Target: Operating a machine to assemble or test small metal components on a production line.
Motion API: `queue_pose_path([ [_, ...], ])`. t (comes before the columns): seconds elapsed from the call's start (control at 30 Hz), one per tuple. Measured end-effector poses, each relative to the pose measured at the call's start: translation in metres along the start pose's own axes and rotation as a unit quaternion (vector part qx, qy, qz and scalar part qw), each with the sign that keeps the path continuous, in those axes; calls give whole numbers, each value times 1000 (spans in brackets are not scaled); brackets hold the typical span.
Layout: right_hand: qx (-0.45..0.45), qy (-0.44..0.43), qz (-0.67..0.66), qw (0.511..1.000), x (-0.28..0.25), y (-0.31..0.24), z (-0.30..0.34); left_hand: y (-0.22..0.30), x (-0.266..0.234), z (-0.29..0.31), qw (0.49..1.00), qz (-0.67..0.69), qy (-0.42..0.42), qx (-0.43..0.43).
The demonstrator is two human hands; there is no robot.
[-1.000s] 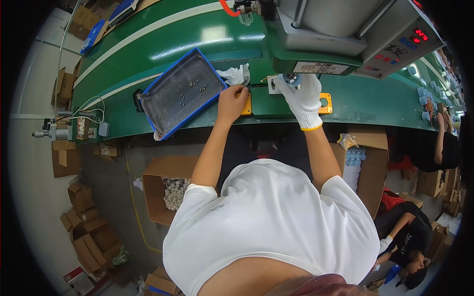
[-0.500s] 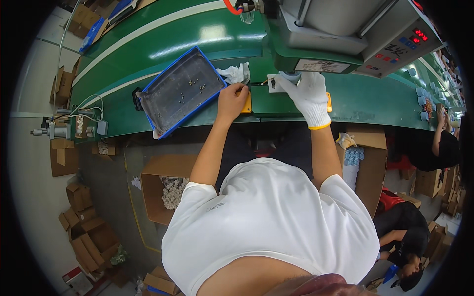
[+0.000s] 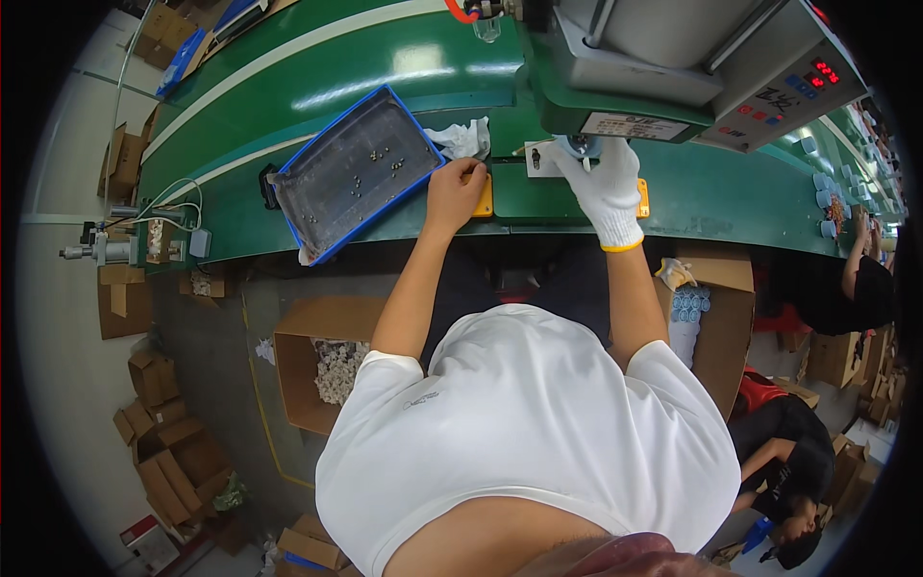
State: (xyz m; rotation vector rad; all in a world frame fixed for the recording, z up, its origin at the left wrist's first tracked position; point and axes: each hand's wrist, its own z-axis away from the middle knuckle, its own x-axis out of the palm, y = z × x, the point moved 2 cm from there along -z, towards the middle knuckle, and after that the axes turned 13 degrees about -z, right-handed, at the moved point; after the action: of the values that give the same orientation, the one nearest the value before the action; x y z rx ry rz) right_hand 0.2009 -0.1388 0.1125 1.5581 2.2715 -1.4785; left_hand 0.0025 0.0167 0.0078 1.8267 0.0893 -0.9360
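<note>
Round blue part (image 3: 583,146) in gloved right hand (image 3: 606,188), left hand (image 3: 454,202) apart

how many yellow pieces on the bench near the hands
2: left yellow piece by the bare left hand, right yellow piece by the gloved right hand; others may be hidden.

Grey panel (image 3: 774,108) shows red digits (image 3: 824,73); white label (image 3: 633,126) bears print.

the white-gloved right hand (image 3: 606,185) and the grey-and-green metal press (image 3: 636,77), cut off above, partly hide a pale blue round part (image 3: 583,145). the bare left hand (image 3: 454,197) partly covers a flat yellow block (image 3: 486,198). dark round bits (image 3: 375,155) in the blue-rimmed grey tray (image 3: 319,188) are too small to identify.
</note>
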Motion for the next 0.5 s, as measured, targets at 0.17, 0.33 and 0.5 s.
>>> queue_pose_path([
  [0.17, 60, 34, -57, 996, 6, 4, 3, 3, 0, -2, 1000, -6, 1, 1],
  [0.33, 10, 20, -55, 998, -2, 2, 0, -3, 1, -1, 1000, 1, -3, -7],
  [0.5, 9, 33, -54, 998, 9, 5, 6, 0, 2, 0, 1000, 5, -10, -11],
])
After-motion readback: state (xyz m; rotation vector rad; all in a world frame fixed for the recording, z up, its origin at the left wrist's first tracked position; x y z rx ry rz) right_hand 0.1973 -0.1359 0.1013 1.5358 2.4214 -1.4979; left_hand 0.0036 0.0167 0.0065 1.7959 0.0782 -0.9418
